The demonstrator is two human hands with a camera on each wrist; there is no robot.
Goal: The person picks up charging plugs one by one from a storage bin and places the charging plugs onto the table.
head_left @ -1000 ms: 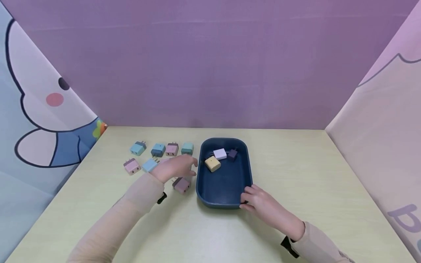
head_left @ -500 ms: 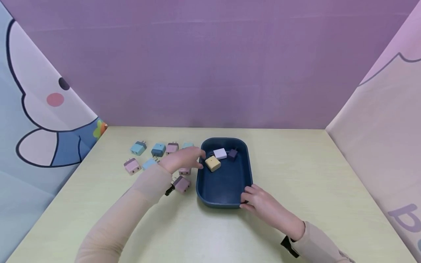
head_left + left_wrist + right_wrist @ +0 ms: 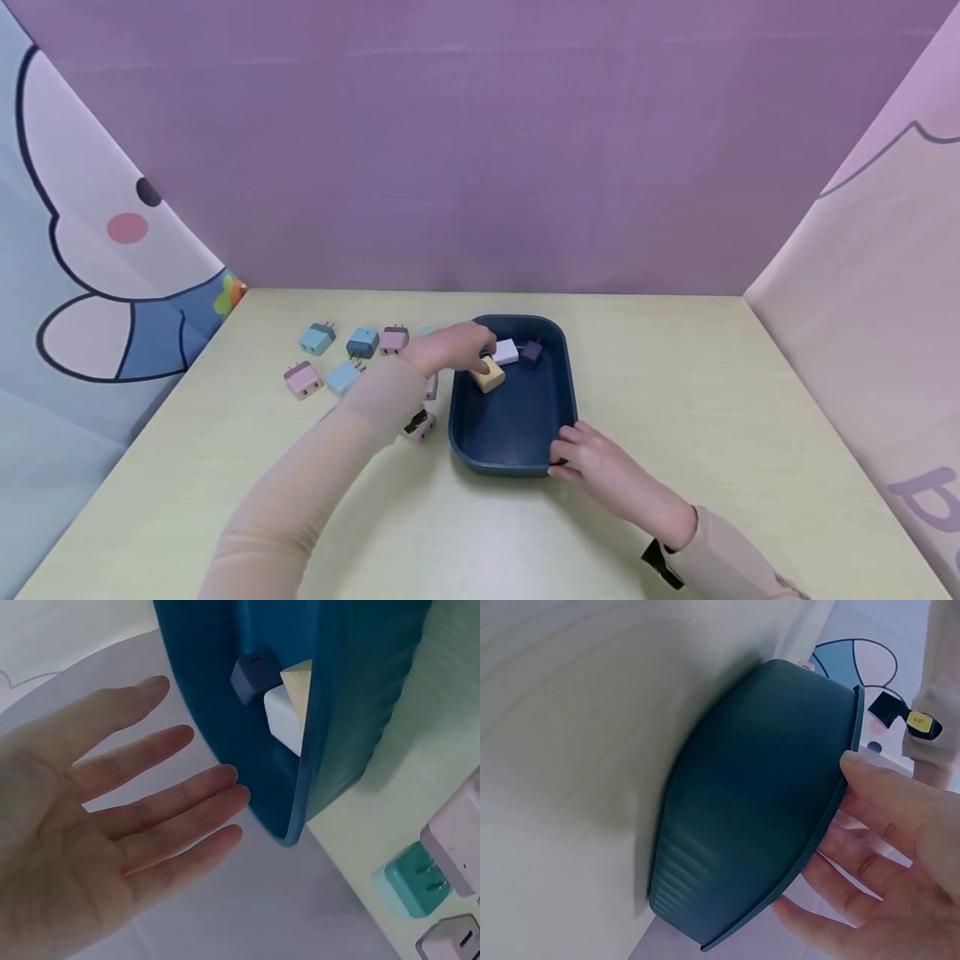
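Left grip (image 3: pixel 453 346) apart above tray (image 3: pixel 513 425); right grip (image 3: pixel 592 462) clamped on it; yellow label (image 3: pixel 919 722) illegible.

Purple backdrop (image 3: pixel 480 167) behind pale table (image 3: pixel 675 375)

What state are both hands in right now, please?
Left hand: open, holding nothing.
Right hand: closed, pinching the blue tray by its rim.
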